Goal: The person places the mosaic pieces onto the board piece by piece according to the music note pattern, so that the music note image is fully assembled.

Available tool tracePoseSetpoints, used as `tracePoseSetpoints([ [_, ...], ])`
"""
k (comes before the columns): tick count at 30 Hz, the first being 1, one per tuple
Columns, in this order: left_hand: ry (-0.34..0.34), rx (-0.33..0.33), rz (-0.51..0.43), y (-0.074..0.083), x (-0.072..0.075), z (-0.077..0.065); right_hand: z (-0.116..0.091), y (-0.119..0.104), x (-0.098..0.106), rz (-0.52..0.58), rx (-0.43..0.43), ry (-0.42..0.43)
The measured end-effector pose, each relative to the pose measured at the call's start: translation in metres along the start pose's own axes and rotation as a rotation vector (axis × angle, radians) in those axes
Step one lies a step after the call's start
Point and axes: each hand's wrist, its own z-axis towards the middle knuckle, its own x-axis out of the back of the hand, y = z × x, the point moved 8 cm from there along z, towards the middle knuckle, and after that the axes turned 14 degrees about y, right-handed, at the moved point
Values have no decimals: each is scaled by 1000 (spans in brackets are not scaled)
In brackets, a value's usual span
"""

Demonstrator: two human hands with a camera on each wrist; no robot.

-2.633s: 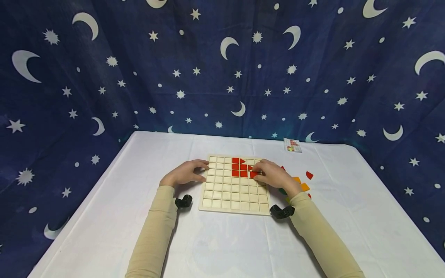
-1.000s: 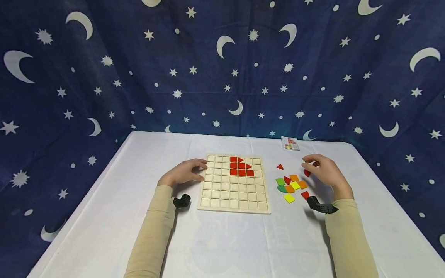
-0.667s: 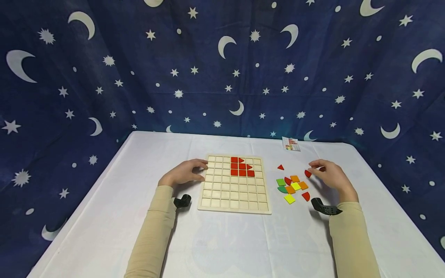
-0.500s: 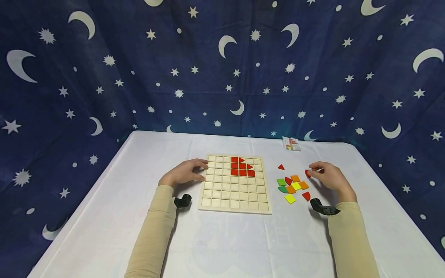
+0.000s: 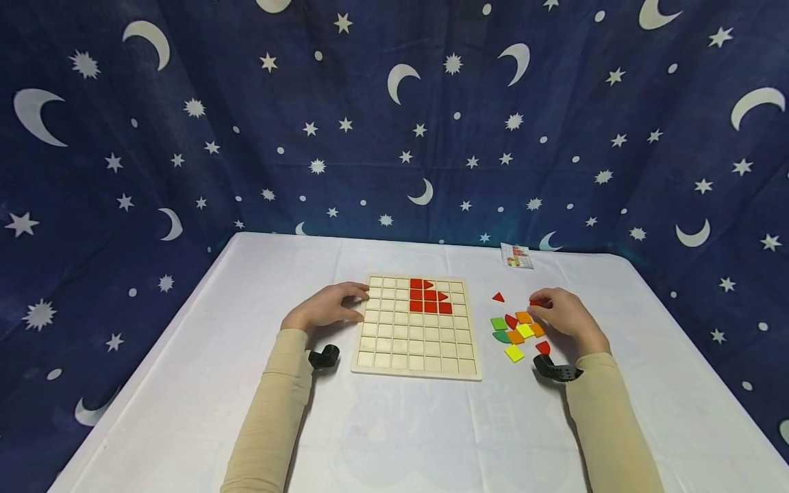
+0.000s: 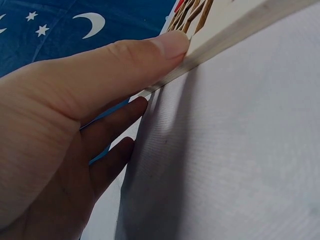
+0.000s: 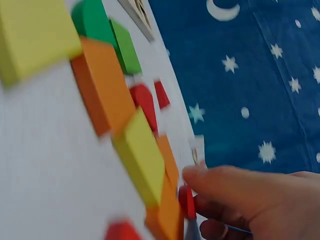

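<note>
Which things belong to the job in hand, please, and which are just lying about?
Likely the job:
gridded board, left hand touching its edge
red tiles set on it
red piece pinched by right hand
loose pieces alongside
picture card, probably the pattern

Only surroundings:
starry curtain
white cloth

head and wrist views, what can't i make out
Head: outline of the held red piece, covered by fingers of the right hand.
Head: details on the card, too small.
Left wrist: most of the board, cut off by top edge.
Right wrist: lowest red piece, blurred, cut off by bottom edge.
</note>
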Motion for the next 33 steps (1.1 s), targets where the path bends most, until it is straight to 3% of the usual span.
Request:
tracePoseSetpoints([
  [13,1,-2,14,0,1,1,23,-48,-24,-36,-39,-14],
  [22,-2,-3,6,-1,0,2,26,-56,-32,-66,-20,-29],
  [33,-3,-8,10,-1,0,1,25,-63,-34,-25,33,-25],
])
